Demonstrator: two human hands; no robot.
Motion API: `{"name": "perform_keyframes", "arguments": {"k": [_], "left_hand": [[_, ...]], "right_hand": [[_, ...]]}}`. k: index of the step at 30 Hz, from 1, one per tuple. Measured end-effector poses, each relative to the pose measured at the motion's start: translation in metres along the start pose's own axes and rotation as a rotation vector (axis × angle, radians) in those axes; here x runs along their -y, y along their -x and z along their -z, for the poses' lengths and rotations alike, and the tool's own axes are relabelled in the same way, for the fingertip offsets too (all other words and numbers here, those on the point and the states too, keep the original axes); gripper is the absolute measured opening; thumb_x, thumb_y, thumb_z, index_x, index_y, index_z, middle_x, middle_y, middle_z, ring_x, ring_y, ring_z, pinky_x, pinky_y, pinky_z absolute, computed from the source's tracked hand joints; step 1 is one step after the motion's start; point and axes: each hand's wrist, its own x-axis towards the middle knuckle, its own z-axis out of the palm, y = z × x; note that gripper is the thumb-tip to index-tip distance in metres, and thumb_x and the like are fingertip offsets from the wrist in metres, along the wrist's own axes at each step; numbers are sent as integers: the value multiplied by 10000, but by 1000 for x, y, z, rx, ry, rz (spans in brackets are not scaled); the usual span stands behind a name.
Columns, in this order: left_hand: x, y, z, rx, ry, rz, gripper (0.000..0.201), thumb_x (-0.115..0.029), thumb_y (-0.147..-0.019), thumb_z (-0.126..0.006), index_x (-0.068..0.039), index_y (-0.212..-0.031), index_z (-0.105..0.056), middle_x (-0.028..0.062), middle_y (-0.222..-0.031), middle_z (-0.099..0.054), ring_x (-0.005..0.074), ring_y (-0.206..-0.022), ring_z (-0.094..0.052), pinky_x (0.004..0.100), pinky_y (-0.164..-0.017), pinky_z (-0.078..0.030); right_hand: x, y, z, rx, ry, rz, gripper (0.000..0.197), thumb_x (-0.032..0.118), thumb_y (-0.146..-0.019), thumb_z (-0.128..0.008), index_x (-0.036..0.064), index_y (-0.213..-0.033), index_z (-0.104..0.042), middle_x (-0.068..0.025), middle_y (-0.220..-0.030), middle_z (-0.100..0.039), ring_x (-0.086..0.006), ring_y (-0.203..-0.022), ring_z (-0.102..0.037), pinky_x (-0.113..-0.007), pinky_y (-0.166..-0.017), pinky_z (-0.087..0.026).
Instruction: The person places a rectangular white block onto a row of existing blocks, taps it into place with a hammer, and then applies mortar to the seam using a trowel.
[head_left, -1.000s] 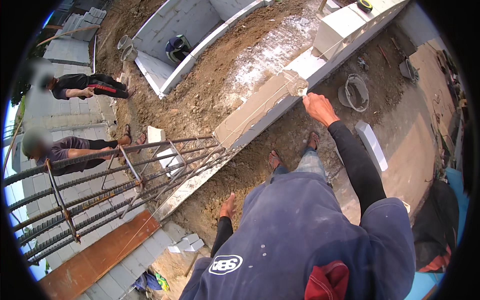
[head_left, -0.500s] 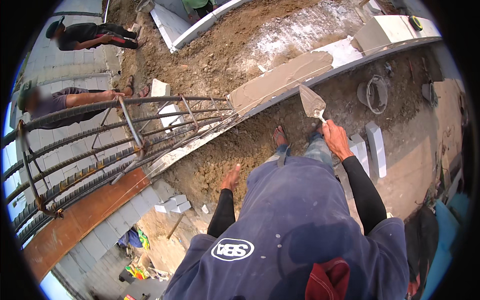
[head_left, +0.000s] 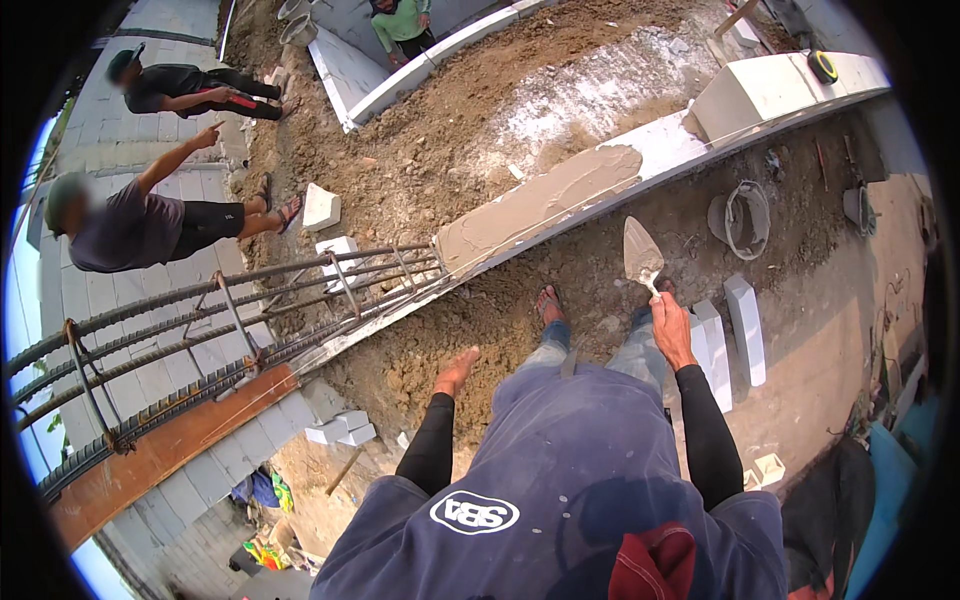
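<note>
My right hand (head_left: 673,328) is closed round the handle of a pointed trowel (head_left: 641,252), whose blade is smeared with grey mortar. The blade points away from me, just short of the low wall. Along the top of that wall lies a spread bed of wet mortar (head_left: 540,208), with a string line running beside it. My left hand (head_left: 457,372) hangs empty over the soil to the left, its fingers stretched out. Beyond the mortar's right end sits a large pale block (head_left: 765,95) with a yellow-and-black tape measure (head_left: 822,67) on it.
A rebar cage (head_left: 225,310) runs left from the mortar, above a brown board (head_left: 175,450). A mortar-crusted bucket (head_left: 740,220) and pale blocks (head_left: 745,330) stand to the right. Two people (head_left: 150,225) (head_left: 185,88) are at the left; another person (head_left: 402,25) is at the far side.
The trowel and my right hand have shifted slightly right and nearer me. My left hand sits a little lower and further left. The nearer person at the left has raised an arm, pointing.
</note>
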Motion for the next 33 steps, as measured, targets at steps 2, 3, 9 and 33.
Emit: {"name": "perform_keyframes", "arguments": {"k": [2,3,9,33], "left_hand": [[-49,17,-20,53,24,54,952,-775,-900,-447,-109,-1572,-339,61,-1641,-310,271,-1503,-293,389,-1190,-283],[-42,11,-26,53,-15,23,947,-769,-900,-456,-113,-1573,-339,70,-1641,-308,280,-1502,-293,411,-1184,-295],[-73,25,-116,125,79,237,885,-688,-911,-563,-1,-1464,-481,214,-1464,-507,335,-1297,-523,499,-1046,-434],[-172,97,-320,15,-207,660,644,-508,-993,-574,-76,-1466,-503,150,-1321,-624,243,-1207,-577,354,-996,-469]], "right_hand": [[-46,26,25,-54,34,-79,315,296,-1039,-452,13,-1002,-586,-242,-759,-618,-443,-727,-631,-516,-643,-456],[-62,35,39,-80,41,-109,328,298,-1043,-442,9,-1004,-591,-220,-750,-626,-415,-708,-642,-496,-640,-467],[-188,39,133,-176,140,-622,409,393,-1015,-434,74,-1197,-612,-270,-1059,-696,-492,-1011,-645,-566,-879,-496],[-698,-357,101,-204,759,-283,136,182,-892,-610,114,-898,-727,-93,-906,-692,-291,-806,-708,-429,-660,-546]]}}
